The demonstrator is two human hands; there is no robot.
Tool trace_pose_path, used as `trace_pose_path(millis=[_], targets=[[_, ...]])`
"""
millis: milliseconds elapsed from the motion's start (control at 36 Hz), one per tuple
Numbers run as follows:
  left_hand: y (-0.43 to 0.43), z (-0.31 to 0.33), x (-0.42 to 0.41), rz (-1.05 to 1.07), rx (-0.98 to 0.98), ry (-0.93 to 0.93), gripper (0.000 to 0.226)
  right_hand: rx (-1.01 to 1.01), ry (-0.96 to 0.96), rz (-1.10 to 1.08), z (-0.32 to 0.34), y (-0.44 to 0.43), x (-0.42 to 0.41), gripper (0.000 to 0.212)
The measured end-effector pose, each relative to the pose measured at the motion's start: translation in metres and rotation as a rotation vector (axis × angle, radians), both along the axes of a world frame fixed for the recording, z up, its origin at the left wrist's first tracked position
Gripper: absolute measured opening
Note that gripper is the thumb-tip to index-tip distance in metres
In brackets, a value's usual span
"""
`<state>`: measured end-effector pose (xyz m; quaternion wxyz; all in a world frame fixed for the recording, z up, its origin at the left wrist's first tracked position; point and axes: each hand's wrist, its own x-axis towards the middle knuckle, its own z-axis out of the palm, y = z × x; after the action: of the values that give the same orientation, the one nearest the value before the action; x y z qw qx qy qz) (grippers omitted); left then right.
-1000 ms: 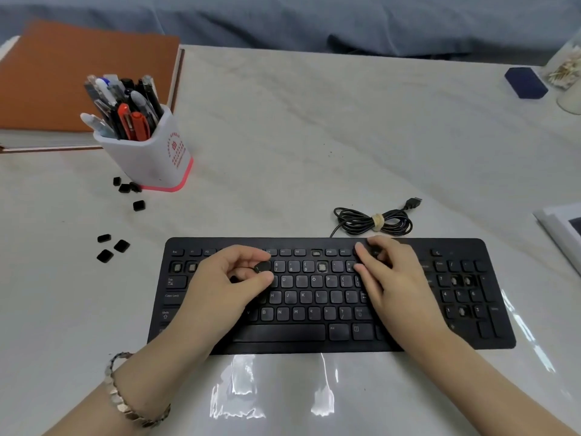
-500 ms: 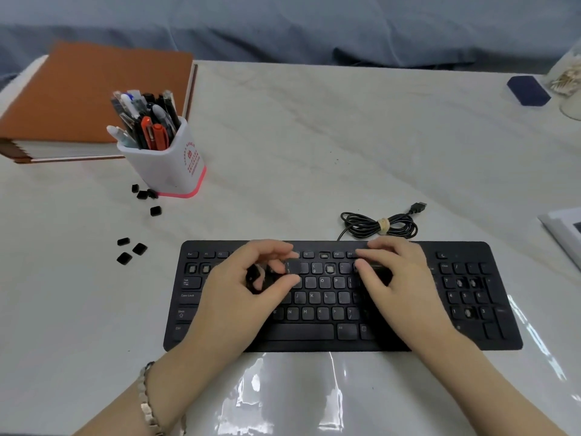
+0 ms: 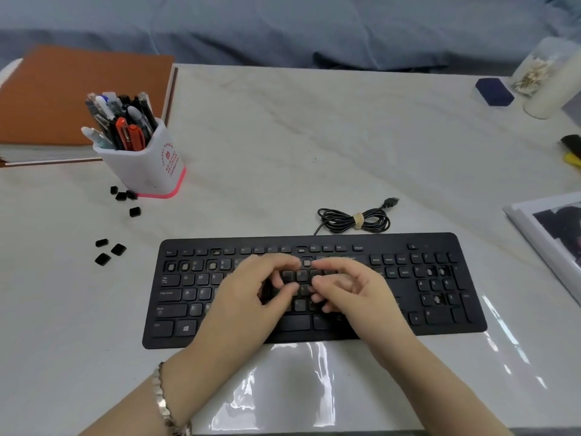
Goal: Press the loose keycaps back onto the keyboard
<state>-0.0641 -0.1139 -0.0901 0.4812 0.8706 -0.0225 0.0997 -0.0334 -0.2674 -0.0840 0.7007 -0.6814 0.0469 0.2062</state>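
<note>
- The left hand (image 3: pixel 251 297) and right hand (image 3: pixel 355 294) hover curled, fingertips close together, over the middle rows of the flat black plastic keyboard (image 3: pixel 393 242). I cannot tell whether either pinches a cap.
- The small black square loose keycaps (image 3: pixel 107 250) lie on the pale marble-look table (image 3: pixel 283 152), well left of the keyboard. More sit beside the white pen cup (image 3: pixel 147 165).
- They look light, rigid and slick, and easily flicked away. Pinch one by opposite side edges, legend up.
- Bare sockets (image 3: pixel 306 263) show pale. The clips are probably brittle, so seat a cap square and press straight down on its centre.
</note>
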Motion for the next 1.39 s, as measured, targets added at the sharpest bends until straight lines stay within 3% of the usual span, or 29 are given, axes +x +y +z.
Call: trace_pose_path(millis=[139, 333, 500, 667, 833, 1167, 1389], targets=[[0.012, -0.007, -0.003, 0.182, -0.029, 0.077, 0.034, -0.039, -0.013, 0.000, -0.005, -0.005, 0.002, 0.026], [0.068, -0.014, -0.007, 0.393, 0.170, 0.111, 0.022, -0.088, -0.047, 0.085, -0.005, 0.023, 0.008, 0.019], [0.113, -0.026, -0.006, 0.548, 0.060, 0.275, 0.026, -0.353, -0.341, 0.145, -0.007, 0.070, 0.017, 0.017], [0.123, -0.031, -0.004, 0.510, -0.101, 0.356, 0.017, -0.469, -0.479, 0.233, -0.007, 0.118, 0.023, 0.018], [0.127, -0.034, -0.006, 0.452, -0.273, 0.383, 0.028, -0.617, -0.612, 0.393, -0.022, 0.150, 0.026, 0.023], [0.136, -0.041, -0.013, 0.334, -0.341, 0.311, 0.048, -0.737, -0.547, 0.498, -0.026, 0.163, 0.037, 0.024], [0.136, -0.043, -0.014, 0.326, -0.369, 0.294, 0.039, -0.715, -0.435, 0.495, -0.025, 0.167, 0.042, 0.026]])
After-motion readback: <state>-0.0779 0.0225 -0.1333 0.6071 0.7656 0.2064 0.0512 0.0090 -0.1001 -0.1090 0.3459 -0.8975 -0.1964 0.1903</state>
